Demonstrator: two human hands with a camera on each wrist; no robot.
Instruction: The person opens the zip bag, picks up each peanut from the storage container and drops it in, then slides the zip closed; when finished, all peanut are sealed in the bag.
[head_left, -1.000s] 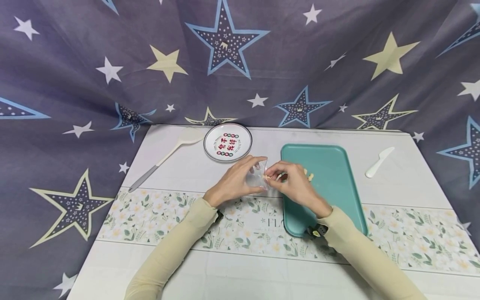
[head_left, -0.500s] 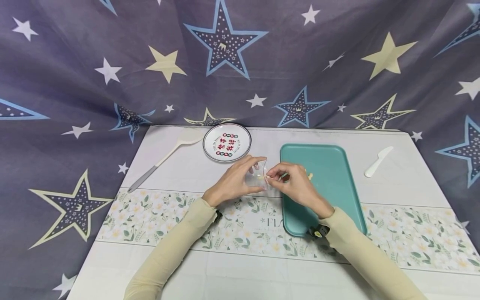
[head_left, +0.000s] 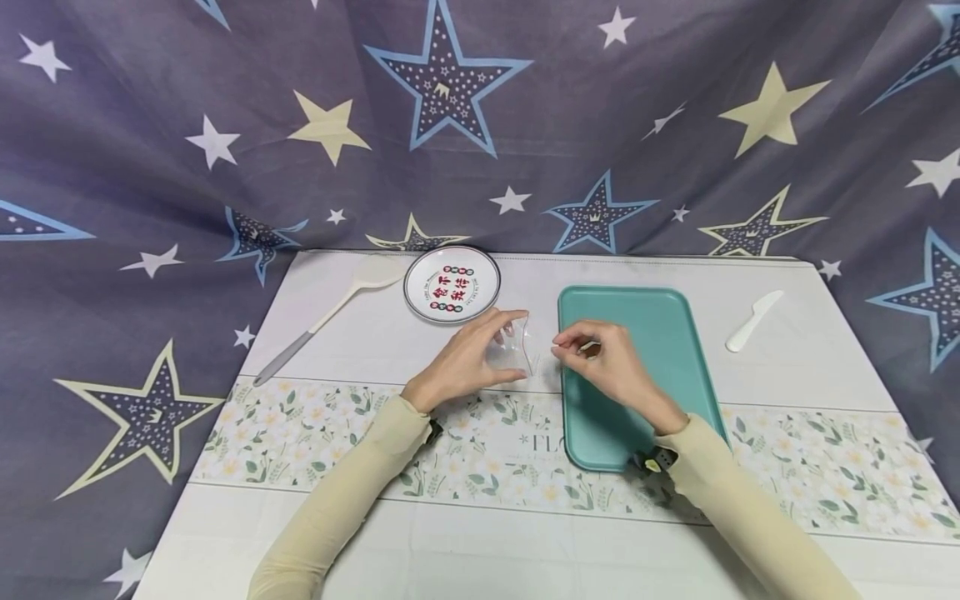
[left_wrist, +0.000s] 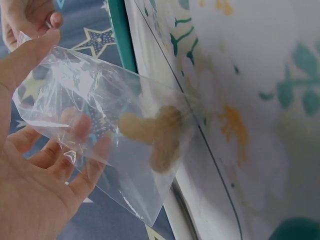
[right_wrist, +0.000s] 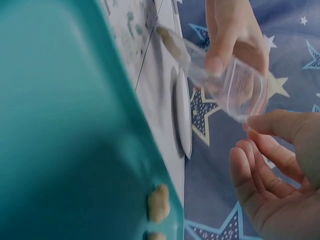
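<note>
Left fingers [head_left: 504,317] first, curved about the zip bag [left_wrist: 115,102], and inside it sit lumps [left_wrist: 165,137], down at the end away from the bag's mouth. Just across a gap to the right, here are the right fingers [head_left: 573,332], at the left rim of the tray [head_left: 678,358]! It stretches out to their right, with more lumps [right_wrist: 159,203] on it. Farther right, well apart from those fingers, there's the knife [head_left: 752,323]. Back behind the left fingers, the plate [head_left: 452,283]; to its left, the long-handled spoon [head_left: 328,314], head just beside it. Tray, knife, plate and spoon all lie on the surface [head_left: 480,550], curtain [head_left: 525,108] behind.
</note>
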